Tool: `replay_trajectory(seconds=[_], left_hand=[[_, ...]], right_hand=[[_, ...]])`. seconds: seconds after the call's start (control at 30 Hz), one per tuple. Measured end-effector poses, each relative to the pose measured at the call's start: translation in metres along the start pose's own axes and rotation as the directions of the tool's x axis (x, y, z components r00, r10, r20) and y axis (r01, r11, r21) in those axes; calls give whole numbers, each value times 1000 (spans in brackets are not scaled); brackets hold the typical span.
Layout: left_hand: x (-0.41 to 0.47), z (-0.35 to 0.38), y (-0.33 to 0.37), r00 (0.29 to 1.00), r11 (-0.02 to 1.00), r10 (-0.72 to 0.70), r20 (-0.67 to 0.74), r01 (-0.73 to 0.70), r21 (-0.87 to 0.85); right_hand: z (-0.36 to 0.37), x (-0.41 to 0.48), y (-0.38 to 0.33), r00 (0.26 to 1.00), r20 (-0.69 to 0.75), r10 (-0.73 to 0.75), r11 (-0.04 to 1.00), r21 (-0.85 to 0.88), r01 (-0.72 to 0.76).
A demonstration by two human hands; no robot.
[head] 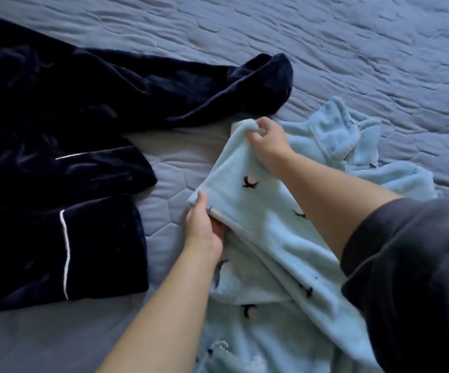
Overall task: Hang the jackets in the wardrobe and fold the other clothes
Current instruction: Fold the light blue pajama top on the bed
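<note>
1. On the quilted grey-blue bed cover (339, 44) two garments lie side by side, with a strip of cover showing between them at mid-frame
2. Light blue fleece garment (261, 219): right of centre, running from the lower edge of the view up to mid-frame, and rumpled. A further part is heaped to the right, beyond the right forearm. Small dark motifs are scattered over the pile; they are blurred, possibly birds
3. Left hand (204, 230): grips the lower-left edge of a raised fleece panel. The thumb lies on top of the fabric, and the fingers are tucked beneath it and mostly hidden
4. Right hand (270, 142): fingers curled tight round a bunched corner of the same panel at its upper end, with the back of the hand facing the camera. The panel is drawn fairly taut between the two hands and sits above the rest of the fleece
5. Dark grey sleeve (411, 265): pushed up on the right arm, leaving that forearm bare. The left forearm is bare too
6. Dark navy garment (56, 162): velvety sheen, with white piping on two cuffs at lower left. It fills the left side of the view, spread on the cover. One long limb reaches rightward and ends near the bunched fleece corner
</note>
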State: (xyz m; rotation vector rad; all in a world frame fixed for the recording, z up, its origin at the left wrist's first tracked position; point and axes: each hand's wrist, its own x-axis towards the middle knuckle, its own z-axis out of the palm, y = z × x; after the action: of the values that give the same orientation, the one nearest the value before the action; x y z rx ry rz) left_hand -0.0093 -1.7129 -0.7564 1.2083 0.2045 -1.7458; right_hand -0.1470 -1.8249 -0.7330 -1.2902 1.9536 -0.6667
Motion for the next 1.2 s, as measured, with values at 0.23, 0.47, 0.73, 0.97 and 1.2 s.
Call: replay_trajectory(seconds=[0.23, 0.47, 0.73, 0.97, 1.2], left_hand=[[-13, -29, 8, 992, 966, -72, 105, 43, 256], [-50, -22, -18, 942, 722, -301, 149, 123, 681], [-61, -16, -54, 992, 831, -110, -57, 123, 543], [-93, -38, -107, 977, 461, -209, -41, 136, 877], [-116, -58, -163, 986, 548, -163, -37, 122, 827]], right_hand=[[-9, -16, 30, 954, 252, 164, 986, -56, -155], [-107, -79, 77, 647, 598, 473, 879, -277, -387], [-100, -98, 85, 938, 234, 254, 964, -137, -227], [-131, -159, 133, 915, 216, 341, 939, -115, -323], [-162, -220, 187, 905, 134, 404, 913, -113, -392]])
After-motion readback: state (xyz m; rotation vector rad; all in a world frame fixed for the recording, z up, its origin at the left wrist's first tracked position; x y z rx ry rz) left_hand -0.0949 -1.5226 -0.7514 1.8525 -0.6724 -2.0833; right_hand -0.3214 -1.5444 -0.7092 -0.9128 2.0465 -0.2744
